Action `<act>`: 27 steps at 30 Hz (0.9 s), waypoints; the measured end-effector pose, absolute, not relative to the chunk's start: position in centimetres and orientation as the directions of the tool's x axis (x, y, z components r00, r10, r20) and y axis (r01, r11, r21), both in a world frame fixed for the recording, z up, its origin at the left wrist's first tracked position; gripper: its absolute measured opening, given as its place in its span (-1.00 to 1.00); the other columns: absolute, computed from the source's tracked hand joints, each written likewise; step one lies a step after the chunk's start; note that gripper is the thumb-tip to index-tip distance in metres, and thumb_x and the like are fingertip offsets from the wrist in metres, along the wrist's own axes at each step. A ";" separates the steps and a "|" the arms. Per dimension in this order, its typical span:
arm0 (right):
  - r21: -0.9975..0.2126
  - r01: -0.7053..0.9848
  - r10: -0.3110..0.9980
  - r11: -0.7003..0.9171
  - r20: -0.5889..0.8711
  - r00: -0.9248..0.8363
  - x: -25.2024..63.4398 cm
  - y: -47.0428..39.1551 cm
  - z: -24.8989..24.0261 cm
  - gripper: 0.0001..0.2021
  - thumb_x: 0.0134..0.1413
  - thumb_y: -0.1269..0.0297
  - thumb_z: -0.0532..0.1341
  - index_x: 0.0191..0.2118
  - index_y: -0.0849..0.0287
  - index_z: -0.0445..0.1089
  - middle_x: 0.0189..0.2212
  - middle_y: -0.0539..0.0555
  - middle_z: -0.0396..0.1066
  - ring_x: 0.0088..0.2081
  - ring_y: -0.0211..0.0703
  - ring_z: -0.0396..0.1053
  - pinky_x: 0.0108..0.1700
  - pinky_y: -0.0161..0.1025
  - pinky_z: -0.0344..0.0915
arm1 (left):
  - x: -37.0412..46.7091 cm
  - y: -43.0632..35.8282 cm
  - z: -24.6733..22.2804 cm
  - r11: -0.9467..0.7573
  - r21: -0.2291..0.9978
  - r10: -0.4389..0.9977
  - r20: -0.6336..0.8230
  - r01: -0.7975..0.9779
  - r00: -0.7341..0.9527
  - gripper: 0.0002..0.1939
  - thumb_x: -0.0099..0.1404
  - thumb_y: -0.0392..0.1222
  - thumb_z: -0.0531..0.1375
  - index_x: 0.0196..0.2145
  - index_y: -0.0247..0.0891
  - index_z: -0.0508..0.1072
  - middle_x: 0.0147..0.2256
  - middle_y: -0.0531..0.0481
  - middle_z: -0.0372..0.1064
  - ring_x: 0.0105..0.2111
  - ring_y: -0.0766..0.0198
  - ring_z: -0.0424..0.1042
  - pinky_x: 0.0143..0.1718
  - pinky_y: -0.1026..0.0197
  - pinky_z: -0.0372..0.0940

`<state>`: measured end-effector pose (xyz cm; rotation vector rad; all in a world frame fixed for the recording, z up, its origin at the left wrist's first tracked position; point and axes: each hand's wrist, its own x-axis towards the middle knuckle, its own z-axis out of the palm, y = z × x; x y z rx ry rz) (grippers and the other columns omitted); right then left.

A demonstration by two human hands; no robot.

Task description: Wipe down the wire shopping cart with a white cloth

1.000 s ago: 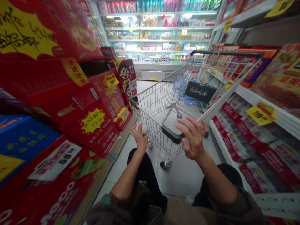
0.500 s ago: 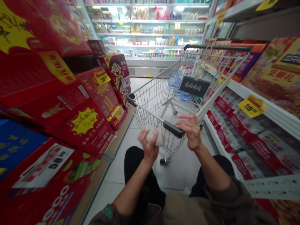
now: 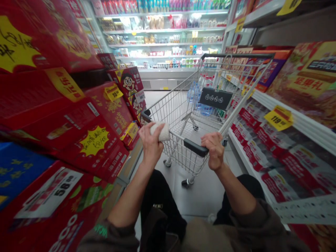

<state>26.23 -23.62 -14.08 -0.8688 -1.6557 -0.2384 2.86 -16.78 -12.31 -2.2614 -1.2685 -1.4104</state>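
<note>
A metal shopping cart point(image 3: 181, 101) stands in the aisle in front of me, with a black corner piece point(image 3: 195, 147) at its near right edge. My left hand point(image 3: 152, 141) is wrapped round a folded white cloth point(image 3: 160, 131), which lies against the cart's near rim by the left corner. The fingers of my right hand point(image 3: 214, 150) are curled on the end of the black corner piece. A black sign point(image 3: 215, 98) hangs at the cart's far end.
Stacked red boxes point(image 3: 76, 140) line the left side. At the right, a shelf point(image 3: 304, 120) holds boxed and packaged goods. A lit refrigerated display point(image 3: 162, 45) spans the far end. Blue water bottles point(image 3: 193, 91) show beyond the cart's mesh. My knees flank the near floor.
My left hand has moved up and to the left with the cloth, from below the near rim onto it. My right hand's fingers have curled more at the corner piece.
</note>
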 end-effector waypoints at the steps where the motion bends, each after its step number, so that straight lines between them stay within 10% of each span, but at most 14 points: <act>1: -0.290 0.651 0.403 0.702 0.915 -0.026 26.2 -23.6 -14.0 -0.48 0.47 0.06 -0.24 -0.42 0.09 0.28 -0.46 0.03 0.37 -0.19 -0.05 0.41 0.01 0.08 0.08 | 2.6 -16.5 -11.7 -0.608 0.274 0.583 0.791 0.745 0.185 -0.31 0.09 -0.59 0.12 0.10 -0.05 0.52 0.11 -0.17 0.26 0.11 -0.12 0.20 0.16 -0.30 0.27; 9: -0.301 0.672 0.401 0.677 0.916 0.006 26.1 -23.8 -14.2 -0.51 0.47 0.11 -0.23 -0.43 0.10 0.24 -0.46 0.03 0.34 -0.17 -0.05 0.41 0.02 0.07 0.07 | 5.3 -20.9 -9.1 -0.844 0.119 0.447 0.695 0.522 0.563 -0.26 0.02 -0.65 0.12 0.06 0.00 0.53 0.14 -0.08 0.27 0.16 -0.06 0.17 0.20 -0.24 0.27; 16: -0.295 0.658 0.376 0.693 0.926 0.019 26.7 -24.0 -14.0 -0.63 0.41 0.32 -0.11 -0.43 0.09 0.27 -0.50 0.00 0.37 -0.23 -0.08 0.42 -0.01 0.05 0.10 | 0.1 -12.0 -7.6 -0.469 0.148 0.743 0.599 0.871 0.298 -0.37 0.10 -0.57 0.15 0.03 -0.06 0.59 0.14 -0.20 0.27 0.14 -0.22 0.15 0.08 -0.34 0.31; 22: -0.280 0.652 0.421 0.705 0.905 -0.066 27.8 -24.4 -13.6 -0.70 0.37 0.34 0.01 -0.44 0.09 0.26 -0.50 0.01 0.37 -0.20 -0.05 0.40 0.00 0.05 0.08 | 0.9 -14.2 -7.5 -0.844 0.072 0.484 0.528 0.531 0.698 -0.26 0.05 -0.59 0.16 0.09 0.05 0.53 0.16 -0.07 0.27 0.16 -0.02 0.22 0.23 -0.19 0.28; 27: -0.283 0.639 0.476 0.715 0.867 -0.150 29.2 -24.8 -13.0 -0.73 0.33 0.38 0.08 -0.45 0.09 0.27 -0.48 -0.01 0.38 -0.17 -0.07 0.40 0.04 0.03 0.06 | -2.7 -9.2 -7.2 -0.634 0.113 0.662 0.592 0.765 0.461 -0.38 0.09 -0.59 0.19 0.05 -0.14 0.58 0.12 -0.14 0.27 0.15 -0.08 0.19 0.23 -0.32 0.22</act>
